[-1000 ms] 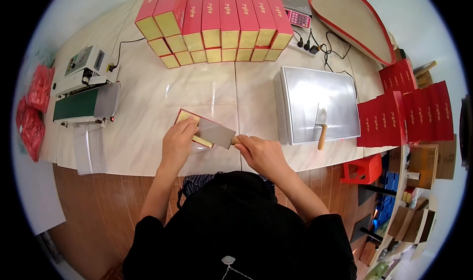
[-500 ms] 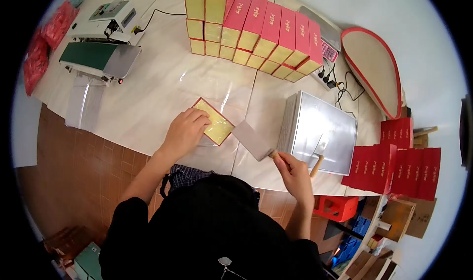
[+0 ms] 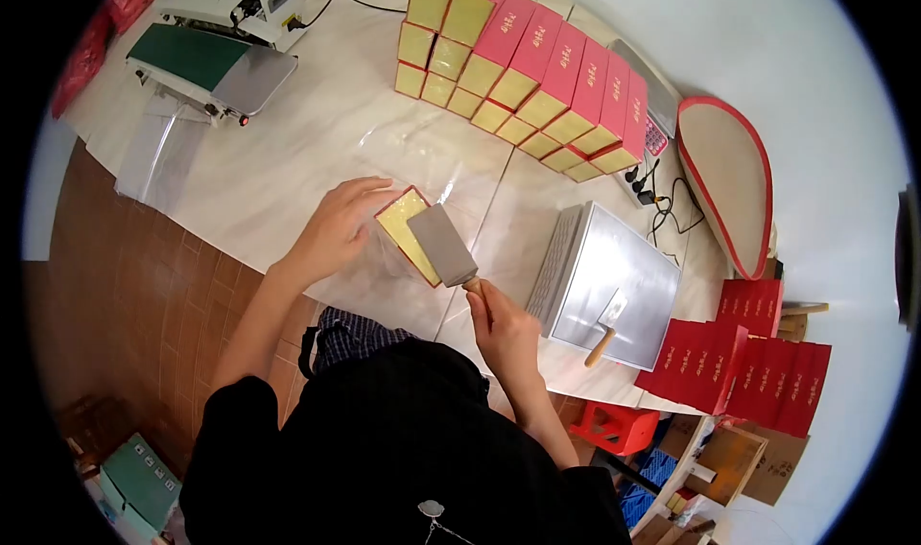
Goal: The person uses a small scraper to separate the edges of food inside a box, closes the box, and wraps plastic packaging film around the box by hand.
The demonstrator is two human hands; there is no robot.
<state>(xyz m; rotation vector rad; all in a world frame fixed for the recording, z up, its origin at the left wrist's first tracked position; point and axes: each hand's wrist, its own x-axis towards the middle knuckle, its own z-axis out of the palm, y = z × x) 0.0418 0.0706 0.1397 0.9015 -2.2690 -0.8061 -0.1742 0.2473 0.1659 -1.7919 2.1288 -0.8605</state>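
My right hand (image 3: 507,332) is wrapped round the wooden handle of a wide metal scraper (image 3: 443,246). Its flat blade lies over part of a small yellow box with red edges (image 3: 409,221), which rests on the table near the front. Beside the box's left edge is my left hand (image 3: 338,226), fingers stretched and apart, holding nothing. Clear plastic film (image 3: 384,147) lies on the table behind the box.
Red-and-yellow boxes (image 3: 552,70) stand stacked at the back. On the right, a metal box (image 3: 619,286) bears a small wooden-handled spatula (image 3: 602,343). A sealing machine (image 3: 206,56) is at the left, red boxes (image 3: 696,358) at the far right.
The view has turned. My right hand first drew the scraper away from the box, then brought its blade back over it. My left hand has let go of the box and opened.
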